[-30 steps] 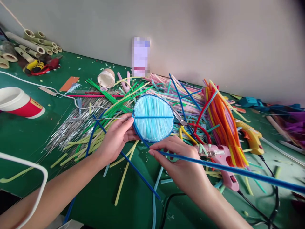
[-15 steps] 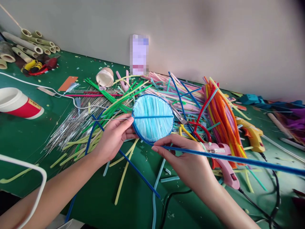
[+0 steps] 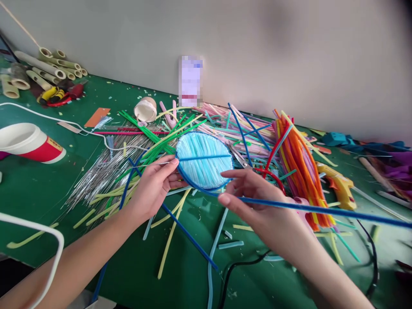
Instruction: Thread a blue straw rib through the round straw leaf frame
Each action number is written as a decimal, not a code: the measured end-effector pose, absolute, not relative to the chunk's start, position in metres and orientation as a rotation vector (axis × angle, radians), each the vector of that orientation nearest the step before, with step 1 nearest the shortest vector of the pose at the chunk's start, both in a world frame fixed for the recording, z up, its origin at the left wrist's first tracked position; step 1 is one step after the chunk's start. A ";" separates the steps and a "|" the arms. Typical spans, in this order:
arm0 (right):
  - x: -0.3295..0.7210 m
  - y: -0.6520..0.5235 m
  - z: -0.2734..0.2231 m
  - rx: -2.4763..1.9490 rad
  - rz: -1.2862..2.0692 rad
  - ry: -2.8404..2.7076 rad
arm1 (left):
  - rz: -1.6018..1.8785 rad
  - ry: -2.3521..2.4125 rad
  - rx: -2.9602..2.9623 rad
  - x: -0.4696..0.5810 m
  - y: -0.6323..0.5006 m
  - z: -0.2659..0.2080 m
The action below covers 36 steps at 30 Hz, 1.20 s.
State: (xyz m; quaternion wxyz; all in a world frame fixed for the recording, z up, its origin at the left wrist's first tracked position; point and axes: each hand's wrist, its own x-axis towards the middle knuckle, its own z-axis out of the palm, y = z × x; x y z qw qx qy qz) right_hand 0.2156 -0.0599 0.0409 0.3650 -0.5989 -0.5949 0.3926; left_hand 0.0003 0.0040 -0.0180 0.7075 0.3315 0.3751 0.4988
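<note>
A round, flat light-blue disc (image 3: 204, 148), covered in fuzzy strips, is edged in dark blue and has a dark blue strip across its middle. My left hand (image 3: 157, 182) is closed on its left edge, thumb in front and fingers behind. A thin wire sticks out leftward by that thumb. From the disc's lower rim a long dark blue pipe cleaner (image 3: 322, 209) runs off to the right. My right hand (image 3: 257, 201) is at the lower right of the disc, thumb and index finger apart, with the pipe cleaner passing across it.
Loose pipe cleaners (image 3: 241, 128), an orange bundle (image 3: 291, 167), thin metal wires (image 3: 93, 171) and scissors (image 3: 240, 156) crowd the green table (image 3: 128, 274). A yellow glue gun (image 3: 337, 182) lies right, a paper cup (image 3: 35, 143) left, bamboo tubes (image 3: 58, 71) back left. A phone (image 3: 190, 81) leans on the wall.
My right thumb and index finger have parted from their pinch at the disc's lower rim, and the hand has shifted right. The disc has tilted slightly in my left hand.
</note>
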 end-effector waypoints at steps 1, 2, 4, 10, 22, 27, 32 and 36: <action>0.220 -0.060 0.044 -1.513 1.040 -1.487 | 1.122 0.825 0.723 -0.001 0.004 -0.018; 0.224 -0.060 0.046 -1.500 1.075 -1.455 | 1.133 0.815 0.708 -0.002 0.005 -0.017; 0.232 -0.059 0.049 -1.501 1.090 -1.410 | 1.146 0.790 0.678 -0.003 0.004 -0.017; 0.231 -0.054 0.048 -1.484 1.086 -1.411 | 1.121 0.795 0.602 -0.003 0.003 -0.015; 0.224 -0.053 0.046 -1.553 1.038 -1.414 | 1.089 0.843 0.498 -0.004 0.004 -0.012; 0.224 -0.054 0.047 -1.578 1.004 -1.449 | 1.096 0.860 0.504 -0.005 0.004 -0.011; 0.223 -0.054 0.045 -1.591 1.003 -1.472 | 1.084 0.853 0.518 -0.006 0.005 -0.012; 0.222 -0.055 0.043 -1.612 0.989 -1.493 | 1.089 0.859 0.499 -0.005 0.005 -0.011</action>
